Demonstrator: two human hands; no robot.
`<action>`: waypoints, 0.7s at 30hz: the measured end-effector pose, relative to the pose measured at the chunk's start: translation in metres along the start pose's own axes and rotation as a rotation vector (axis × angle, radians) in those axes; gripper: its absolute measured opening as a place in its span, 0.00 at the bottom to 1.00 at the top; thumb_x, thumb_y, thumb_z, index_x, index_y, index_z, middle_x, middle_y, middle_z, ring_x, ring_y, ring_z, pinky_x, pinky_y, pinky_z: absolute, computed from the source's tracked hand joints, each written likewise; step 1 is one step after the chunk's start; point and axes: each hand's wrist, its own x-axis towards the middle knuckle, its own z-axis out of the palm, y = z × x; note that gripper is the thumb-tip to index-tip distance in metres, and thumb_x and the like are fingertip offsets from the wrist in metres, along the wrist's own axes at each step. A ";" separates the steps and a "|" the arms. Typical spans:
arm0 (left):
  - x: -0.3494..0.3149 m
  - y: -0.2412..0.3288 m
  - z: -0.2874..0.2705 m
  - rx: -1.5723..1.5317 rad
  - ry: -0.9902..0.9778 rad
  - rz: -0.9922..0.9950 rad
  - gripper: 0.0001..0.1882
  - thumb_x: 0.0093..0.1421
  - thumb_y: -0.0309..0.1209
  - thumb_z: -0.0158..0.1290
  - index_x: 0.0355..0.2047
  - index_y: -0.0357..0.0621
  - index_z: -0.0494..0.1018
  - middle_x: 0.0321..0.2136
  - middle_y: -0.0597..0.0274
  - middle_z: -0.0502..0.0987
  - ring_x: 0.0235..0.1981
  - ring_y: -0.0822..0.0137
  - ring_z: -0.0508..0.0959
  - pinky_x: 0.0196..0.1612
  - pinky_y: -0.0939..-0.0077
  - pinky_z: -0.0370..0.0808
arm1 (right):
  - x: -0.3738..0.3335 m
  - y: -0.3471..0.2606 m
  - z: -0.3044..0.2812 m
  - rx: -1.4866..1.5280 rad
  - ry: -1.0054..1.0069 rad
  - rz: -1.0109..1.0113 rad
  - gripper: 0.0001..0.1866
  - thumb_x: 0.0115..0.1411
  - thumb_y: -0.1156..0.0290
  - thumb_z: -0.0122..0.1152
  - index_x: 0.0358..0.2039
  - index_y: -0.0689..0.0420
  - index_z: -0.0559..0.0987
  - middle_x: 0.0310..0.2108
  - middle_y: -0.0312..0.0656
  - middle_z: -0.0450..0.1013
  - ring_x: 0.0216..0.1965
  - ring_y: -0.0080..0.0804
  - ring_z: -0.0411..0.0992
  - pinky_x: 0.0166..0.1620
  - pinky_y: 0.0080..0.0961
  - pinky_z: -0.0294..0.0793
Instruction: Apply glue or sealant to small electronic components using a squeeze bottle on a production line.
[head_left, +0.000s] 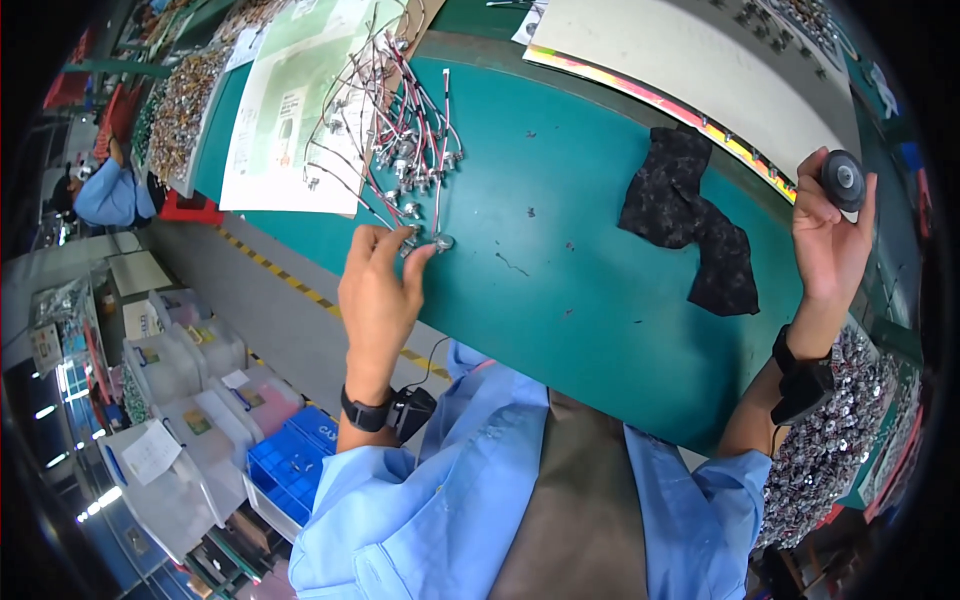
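Note:
My left hand is at the near end of a pile of small silver metal parts with wires on the green tabletop. Its thumb and fingers are curled close about one small wired metal part. Another small metal part lies by the thumb tip. At the far right, my right hand is raised and grips a black disc-shaped thing with a silver centre. The kind of thing it is cannot be made out.
A crumpled black patterned cloth and dark scraps lie on the green tabletop. Printed sheets lie under the wires. A cream board borders the far side. Heaped metal parts, plastic bins and another person are around.

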 end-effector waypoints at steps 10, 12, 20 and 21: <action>-0.012 0.012 0.033 0.066 0.058 0.114 0.13 0.43 0.32 0.57 0.28 0.40 0.72 0.26 0.57 0.67 0.25 0.58 0.70 0.25 0.70 0.68 | -0.004 -0.002 -0.006 -0.009 -0.003 0.005 0.18 0.54 0.63 0.51 0.37 0.67 0.67 0.39 0.53 0.64 0.22 0.24 0.56 0.24 0.16 0.59; -0.014 0.017 0.034 0.065 0.087 0.086 0.12 0.43 0.32 0.56 0.28 0.40 0.72 0.27 0.57 0.67 0.25 0.58 0.70 0.25 0.70 0.68 | -0.003 0.000 -0.007 -0.013 -0.027 0.013 0.17 0.55 0.63 0.51 0.36 0.66 0.68 0.38 0.53 0.65 0.22 0.24 0.57 0.23 0.16 0.59; -0.002 0.025 0.049 -0.167 0.121 0.087 0.11 0.44 0.28 0.56 0.27 0.38 0.68 0.27 0.57 0.68 0.19 0.63 0.70 0.21 0.73 0.67 | -0.002 -0.001 -0.005 -0.055 0.000 -0.064 0.17 0.55 0.63 0.51 0.36 0.66 0.67 0.37 0.52 0.66 0.21 0.22 0.56 0.22 0.15 0.58; 0.001 0.024 0.050 -0.251 0.122 0.098 0.11 0.44 0.27 0.56 0.27 0.38 0.67 0.27 0.57 0.69 0.16 0.66 0.70 0.19 0.74 0.66 | -0.001 -0.002 -0.006 -0.055 -0.005 -0.067 0.17 0.55 0.63 0.51 0.36 0.66 0.67 0.37 0.52 0.66 0.21 0.22 0.56 0.22 0.15 0.58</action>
